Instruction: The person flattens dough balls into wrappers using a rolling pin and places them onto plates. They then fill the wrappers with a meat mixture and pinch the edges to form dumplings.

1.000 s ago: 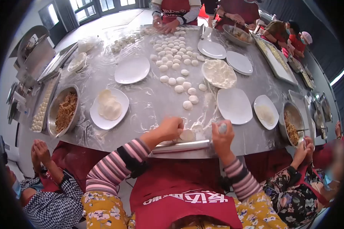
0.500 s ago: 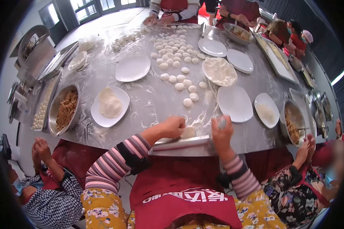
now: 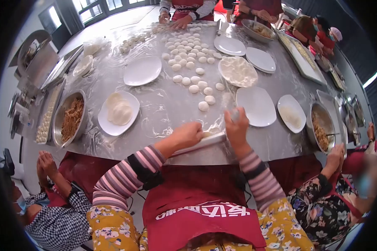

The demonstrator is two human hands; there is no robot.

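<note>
Our right hand, clamped on the rolling pin, has moved it forward across the counter, so it now covers more of the dough disc, whose edge our left hand pinches beside the pin.

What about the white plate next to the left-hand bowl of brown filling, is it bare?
No, pale flat dough rounds lie overlapping on the white plate, covering much of it.
</note>
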